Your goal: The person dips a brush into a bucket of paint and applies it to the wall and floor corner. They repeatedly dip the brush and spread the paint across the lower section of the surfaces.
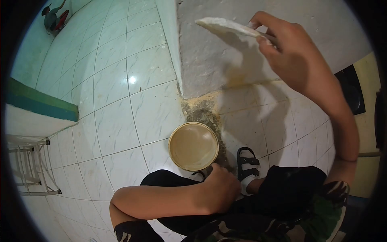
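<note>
My right hand (pixel 288 54) is raised against the grey plastered wall (pixel 217 56) and grips a flat blade coated with white putty (pixel 225 26), its edge laid on the wall. My left hand (pixel 221 189) rests as a closed fist on my knee, just below a round bucket of beige putty (pixel 193 146) that stands on the tiled floor. Whether the fist holds anything stays hidden.
A black sandal on my foot (pixel 247 162) sits right of the bucket, beside a dirty patch at the wall's corner (pixel 201 111). A white metal frame (pixel 30 169) and a green-edged ledge (pixel 40 105) stand at left. A person crouches far off at the top left (pixel 53 18).
</note>
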Demonstrator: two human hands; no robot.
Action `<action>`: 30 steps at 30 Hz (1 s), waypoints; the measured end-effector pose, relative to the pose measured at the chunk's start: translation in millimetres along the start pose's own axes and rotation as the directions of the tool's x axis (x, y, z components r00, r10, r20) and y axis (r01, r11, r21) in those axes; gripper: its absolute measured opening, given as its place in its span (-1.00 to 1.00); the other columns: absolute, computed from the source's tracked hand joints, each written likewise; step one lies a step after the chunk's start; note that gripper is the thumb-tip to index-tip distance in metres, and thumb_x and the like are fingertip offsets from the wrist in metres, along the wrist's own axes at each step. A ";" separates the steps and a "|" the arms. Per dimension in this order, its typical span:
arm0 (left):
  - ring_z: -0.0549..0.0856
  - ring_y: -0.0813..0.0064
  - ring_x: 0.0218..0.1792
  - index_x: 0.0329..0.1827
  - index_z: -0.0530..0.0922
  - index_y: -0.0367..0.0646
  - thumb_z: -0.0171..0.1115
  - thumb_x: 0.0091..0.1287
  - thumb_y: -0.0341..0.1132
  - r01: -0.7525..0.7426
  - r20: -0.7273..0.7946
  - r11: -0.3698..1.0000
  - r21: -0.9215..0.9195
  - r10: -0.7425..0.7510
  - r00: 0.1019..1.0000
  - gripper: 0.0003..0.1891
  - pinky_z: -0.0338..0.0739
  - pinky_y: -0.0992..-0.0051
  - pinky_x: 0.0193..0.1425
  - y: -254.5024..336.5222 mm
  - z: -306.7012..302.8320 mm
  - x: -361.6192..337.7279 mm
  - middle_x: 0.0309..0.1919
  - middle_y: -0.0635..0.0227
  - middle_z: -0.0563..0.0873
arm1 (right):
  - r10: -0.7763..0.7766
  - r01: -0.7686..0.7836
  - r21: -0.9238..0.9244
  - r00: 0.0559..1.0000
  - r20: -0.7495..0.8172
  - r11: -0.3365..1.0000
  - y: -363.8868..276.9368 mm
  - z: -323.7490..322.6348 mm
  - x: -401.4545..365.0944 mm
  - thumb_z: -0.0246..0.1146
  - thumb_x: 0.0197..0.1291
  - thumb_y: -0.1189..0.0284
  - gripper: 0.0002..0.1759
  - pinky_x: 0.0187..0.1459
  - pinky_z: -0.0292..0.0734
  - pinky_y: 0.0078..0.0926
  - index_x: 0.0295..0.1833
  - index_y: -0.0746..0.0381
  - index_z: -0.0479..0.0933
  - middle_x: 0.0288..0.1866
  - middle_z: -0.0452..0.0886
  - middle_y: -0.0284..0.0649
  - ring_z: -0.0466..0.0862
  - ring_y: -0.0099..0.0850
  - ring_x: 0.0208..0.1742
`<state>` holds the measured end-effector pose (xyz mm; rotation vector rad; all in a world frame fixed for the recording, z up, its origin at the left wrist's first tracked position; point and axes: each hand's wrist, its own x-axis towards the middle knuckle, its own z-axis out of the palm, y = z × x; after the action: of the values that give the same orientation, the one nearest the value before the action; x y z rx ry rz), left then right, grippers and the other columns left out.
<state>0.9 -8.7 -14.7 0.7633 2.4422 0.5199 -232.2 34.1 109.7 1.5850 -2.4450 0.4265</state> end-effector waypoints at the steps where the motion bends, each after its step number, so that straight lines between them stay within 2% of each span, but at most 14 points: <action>1: 0.80 0.09 -0.13 -0.07 0.71 -0.23 0.27 0.32 -0.18 0.019 0.097 1.000 -0.019 -0.017 0.995 -0.69 0.60 0.10 -0.04 -1.9 -6.7 1.9 -0.24 0.11 0.79 | 0.014 -0.014 -0.004 1.000 0.001 1.000 -0.4 -11.7 -8.0 0.21 0.39 0.53 -0.71 -0.33 0.46 -0.31 0.18 0.34 0.52 -0.44 0.59 -0.03 0.59 -0.35 -0.44; 2: 0.80 0.08 -0.08 -0.02 0.69 -0.24 0.26 0.34 -0.17 0.039 0.193 0.999 -0.037 -0.032 0.981 -0.67 0.60 0.10 -0.02 -2.6 -11.5 3.6 -0.20 0.10 0.78 | 0.028 -0.028 -0.008 1.000 0.002 1.000 0.5 -19.0 -17.2 0.20 0.40 0.56 -0.70 -0.31 0.49 -0.32 0.20 0.34 0.51 -0.39 0.60 -0.03 0.61 -0.36 -0.41; 5: 0.79 0.03 0.02 -0.05 0.76 -0.20 0.31 0.27 -0.23 0.073 0.128 0.992 -0.108 -0.059 0.990 -0.71 0.57 0.06 0.09 -5.7 -2.9 4.1 -0.10 0.07 0.80 | 0.235 -0.233 0.199 0.972 0.013 0.952 7.7 -17.0 -47.7 0.21 0.40 0.62 -0.71 -0.21 0.55 -0.32 0.20 0.33 0.50 -0.23 0.62 -0.04 0.63 -0.37 -0.33; 6: 0.79 0.03 0.02 -0.05 0.76 -0.20 0.31 0.27 -0.23 0.068 0.134 0.992 -0.102 -0.054 0.989 -0.71 0.57 0.06 0.09 -6.8 -7.7 7.7 -0.10 0.07 0.80 | 0.144 -0.113 0.226 0.981 -0.129 0.968 25.0 2.7 -61.5 0.22 0.38 0.64 -0.69 -0.15 0.57 -0.34 0.21 0.33 0.52 -0.17 0.61 -0.04 0.64 -0.34 -0.29; 7: 0.75 0.03 0.08 0.07 0.67 -0.23 0.28 0.34 -0.18 0.068 0.240 0.993 -0.094 -0.044 0.970 -0.64 0.56 0.01 0.14 -9.4 -14.3 12.5 -0.03 0.04 0.75 | 0.054 0.012 0.233 0.960 -0.274 0.972 45.4 35.2 -77.3 0.23 0.37 0.67 -0.66 -0.09 0.58 -0.36 0.22 0.32 0.53 -0.11 0.59 -0.04 0.65 -0.30 -0.25; 8: 0.70 0.02 0.15 0.19 0.58 -0.27 0.25 0.41 -0.13 0.069 0.345 0.994 -0.084 -0.036 0.938 -0.57 0.55 -0.04 0.19 -12.0 -19.8 16.7 0.04 0.01 0.71 | 0.066 0.009 0.205 0.932 -0.356 0.979 56.2 66.2 -83.8 0.25 0.31 0.68 -0.59 -0.22 0.58 -0.33 0.27 0.29 0.52 -0.10 0.57 -0.06 0.65 -0.28 -0.27; 9: 0.70 0.02 0.15 0.19 0.58 -0.27 0.25 0.41 -0.13 0.070 0.355 0.995 -0.076 -0.038 0.934 -0.57 0.55 -0.04 0.19 -14.2 -19.6 18.9 0.04 0.01 0.71 | 0.078 0.002 0.180 0.897 -0.435 0.984 65.4 100.7 -89.5 0.28 0.25 0.69 -0.51 -0.36 0.57 -0.30 0.31 0.27 0.52 -0.09 0.55 -0.08 0.65 -0.27 -0.29; 11: 0.70 0.00 0.15 0.20 0.58 -0.26 0.26 0.43 -0.11 0.123 0.279 0.989 -0.078 -0.096 0.955 -0.56 0.52 -0.05 0.27 -23.2 -11.8 16.7 0.04 0.02 0.71 | 0.112 0.002 0.208 0.838 -0.534 0.978 85.7 180.6 -100.1 0.30 0.23 0.69 -0.39 -0.34 0.62 -0.30 0.43 0.26 0.48 -0.07 0.55 -0.04 0.67 -0.22 -0.23; 14: 0.69 0.00 0.15 0.21 0.58 -0.26 0.28 0.44 -0.07 0.199 0.220 0.973 -0.117 -0.170 0.961 -0.54 0.50 0.01 0.30 -35.3 0.7 9.9 0.01 0.03 0.71 | 0.148 0.003 0.258 0.813 -0.563 0.966 99.9 276.0 -113.8 0.32 0.20 0.69 -0.35 -0.29 0.66 -0.27 0.45 0.25 0.47 -0.06 0.54 -0.05 0.66 -0.15 -0.23; 17: 0.69 0.02 0.14 0.22 0.57 -0.24 0.29 0.44 -0.05 0.267 0.304 0.955 -0.131 -0.218 0.927 -0.52 0.50 0.06 0.30 -39.9 -11.3 8.7 -0.02 0.05 0.70 | 0.188 -0.056 0.243 0.801 -0.568 0.969 102.2 322.1 -126.4 0.34 0.18 0.66 -0.32 -0.28 0.67 -0.22 0.46 0.24 0.45 -0.03 0.54 -0.05 0.67 -0.09 -0.22; 22: 0.69 0.02 0.14 0.21 0.58 -0.24 0.30 0.43 -0.06 0.287 0.247 0.947 -0.143 -0.246 0.937 -0.53 0.50 0.07 0.28 -37.3 -12.1 5.8 -0.05 0.05 0.70 | 0.377 -0.296 0.390 0.914 -0.148 0.872 89.9 337.4 -166.9 0.28 0.28 0.64 -0.51 -0.16 0.63 -0.20 0.33 0.28 0.47 -0.08 0.61 0.00 0.70 -0.05 -0.20; 25: 0.69 0.01 0.13 0.18 0.59 -0.25 0.28 0.43 -0.10 0.266 0.231 0.953 -0.145 -0.228 0.946 -0.57 0.50 0.05 0.28 -29.1 -8.1 8.7 -0.04 0.04 0.70 | 0.467 -0.356 0.558 0.882 -0.066 0.750 87.3 320.6 -180.7 0.23 0.32 0.56 -0.64 -0.21 0.62 -0.17 0.22 0.28 0.47 -0.17 0.65 0.10 0.71 -0.04 -0.21; 27: 0.69 0.00 0.13 0.16 0.59 -0.27 0.26 0.44 -0.14 0.261 0.242 0.954 -0.150 -0.220 0.945 -0.60 0.49 0.03 0.28 -21.3 -4.1 8.9 -0.04 0.03 0.71 | 0.463 -0.459 0.648 0.868 0.181 0.607 82.5 268.3 -176.7 0.20 0.34 0.55 -0.72 -0.23 0.57 -0.13 0.13 0.31 0.44 -0.35 0.65 0.10 0.70 0.06 -0.31; 30: 0.71 0.02 0.08 0.05 0.64 -0.31 0.20 0.38 -0.27 0.166 0.298 0.985 -0.047 -0.145 0.943 -0.69 0.52 0.03 0.21 -7.4 -3.9 12.7 -0.05 0.04 0.73 | 0.289 -0.479 0.645 0.877 0.384 0.596 69.2 176.7 -140.9 0.20 0.34 0.51 -0.71 -0.28 0.52 -0.12 0.14 0.31 0.45 -0.42 0.65 0.08 0.69 0.14 -0.34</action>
<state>-13.3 -7.3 -19.9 0.5664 2.1723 0.3985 -239.5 120.8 -110.1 1.3263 -3.0357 1.5491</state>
